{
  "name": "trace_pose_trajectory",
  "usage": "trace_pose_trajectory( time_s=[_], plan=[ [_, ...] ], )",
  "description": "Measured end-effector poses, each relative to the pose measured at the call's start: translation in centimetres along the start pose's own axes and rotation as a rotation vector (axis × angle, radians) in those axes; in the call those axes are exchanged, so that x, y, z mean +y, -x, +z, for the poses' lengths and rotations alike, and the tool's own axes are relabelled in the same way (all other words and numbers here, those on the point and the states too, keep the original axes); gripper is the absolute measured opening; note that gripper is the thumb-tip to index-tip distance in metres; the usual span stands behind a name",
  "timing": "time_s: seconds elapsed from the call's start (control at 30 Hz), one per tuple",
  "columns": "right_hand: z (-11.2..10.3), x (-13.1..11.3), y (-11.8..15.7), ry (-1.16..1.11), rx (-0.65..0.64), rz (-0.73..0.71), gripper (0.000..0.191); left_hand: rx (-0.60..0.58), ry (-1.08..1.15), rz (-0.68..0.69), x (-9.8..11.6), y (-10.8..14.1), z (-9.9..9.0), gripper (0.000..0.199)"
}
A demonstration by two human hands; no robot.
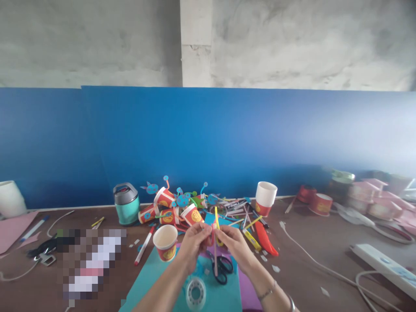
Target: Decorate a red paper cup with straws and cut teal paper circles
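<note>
Both hands meet over a teal sheet point(152, 288). My left hand point(195, 240) is closed in a pinch on a pink strip point(215, 255) that hangs down between the hands. My right hand point(234, 245) is closed beside it, fingertips at a yellow strip point(216, 216) that stands up above them. Black scissors point(224, 268) lie just below the hands, and a roll of clear tape point(196, 294) is nearer on the sheet. An open paper cup point(165, 242) stands left of my left hand.
Decorated red cups point(170, 215) are heaped behind the hands. A teal jar point(126, 206) stands left, stacked white cups point(265, 197) right. A red marker point(144, 245), a yellow cutter point(251, 239) and an orange-red object point(264, 238) flank the sheet. A power strip point(386, 268) with cables lies far right.
</note>
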State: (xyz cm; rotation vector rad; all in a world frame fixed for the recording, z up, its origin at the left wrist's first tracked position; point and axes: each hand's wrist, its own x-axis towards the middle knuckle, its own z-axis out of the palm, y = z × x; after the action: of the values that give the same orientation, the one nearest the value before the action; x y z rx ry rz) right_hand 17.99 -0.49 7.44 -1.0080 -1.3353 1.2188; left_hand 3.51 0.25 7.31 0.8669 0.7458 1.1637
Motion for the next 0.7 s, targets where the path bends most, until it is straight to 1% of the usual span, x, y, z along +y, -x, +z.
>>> trace_pose_trajectory(
  time_s=[0.1,0.27,0.43,0.6,0.7],
  plan=[
    [-0.07,0.28,-0.05,-0.026,0.006,0.018,0.054,0.016,-0.003,0.021,-0.25,-0.18,-0.18,0.047],
    [-0.27,0.06,-0.07,-0.064,0.075,0.032,0.054,0.037,0.018,0.047,-0.64,-0.29,-0.29,0.048],
    [-0.01,-0.37,0.06,-0.036,0.061,0.023,0.055,0.027,-0.04,0.032,-0.85,-0.36,-0.41,0.046],
    [-0.02,0.07,-0.09,-0.013,0.036,0.007,0.053,0.033,-0.101,0.027,-0.92,-0.53,-0.58,0.047],
    [-0.17,0.37,-0.24,-0.03,0.055,0.003,0.051,0.054,-0.144,0.045,-0.71,-0.51,-0.59,0.048]
  ],
)
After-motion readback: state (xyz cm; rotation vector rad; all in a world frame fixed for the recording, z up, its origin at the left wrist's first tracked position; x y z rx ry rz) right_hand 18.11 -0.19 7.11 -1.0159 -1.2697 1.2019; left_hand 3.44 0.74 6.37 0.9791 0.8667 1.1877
